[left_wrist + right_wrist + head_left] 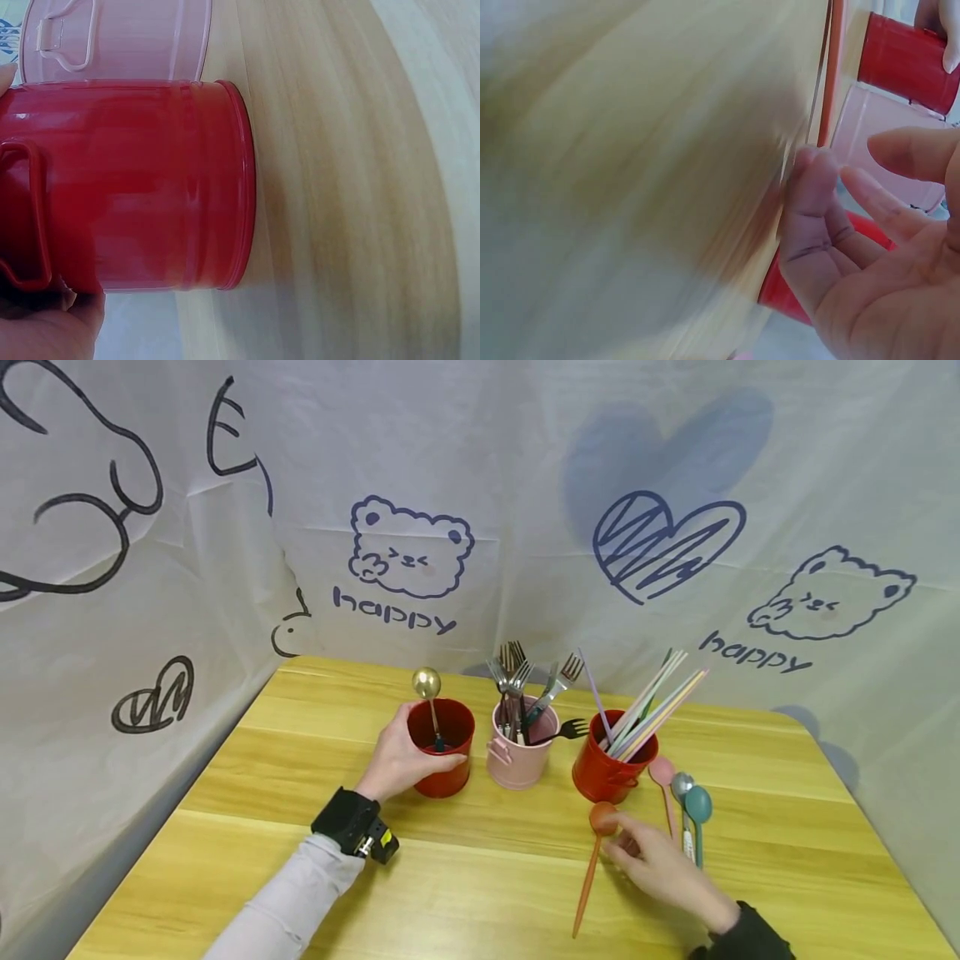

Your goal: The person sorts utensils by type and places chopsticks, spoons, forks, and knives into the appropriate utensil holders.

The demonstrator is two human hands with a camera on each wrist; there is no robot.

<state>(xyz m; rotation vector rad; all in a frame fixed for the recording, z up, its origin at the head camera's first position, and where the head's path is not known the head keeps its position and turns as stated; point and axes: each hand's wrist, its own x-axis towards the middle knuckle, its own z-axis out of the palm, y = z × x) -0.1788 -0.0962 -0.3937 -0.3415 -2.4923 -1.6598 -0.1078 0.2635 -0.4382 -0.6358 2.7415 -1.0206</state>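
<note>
My left hand (pixel 408 758) grips the left red bucket (pixel 447 777), thumb across its front and fingers at its far left side. A gold round-headed spoon (pixel 427 683) stands head-up in that bucket. In the left wrist view the red bucket (pixel 142 180) rests upright on the table. My right hand (pixel 656 864) is at the head of an orange spoon (pixel 602 819) that lies on the table, its fingertips against or just beside it. In the right wrist view the right hand (pixel 885 247) has bent fingers, with the thumb apart from them; the contact is partly hidden.
A pink bucket (pixel 517 768) with several forks (pixel 513 672) stands in the middle. Right of it, another red bucket (pixel 600 777) holds straws (pixel 660 710). Pink (pixel 662 771), silver (pixel 682 785) and teal (pixel 698 804) spoons lie at the right. White cloth (pixel 525 460) hangs behind.
</note>
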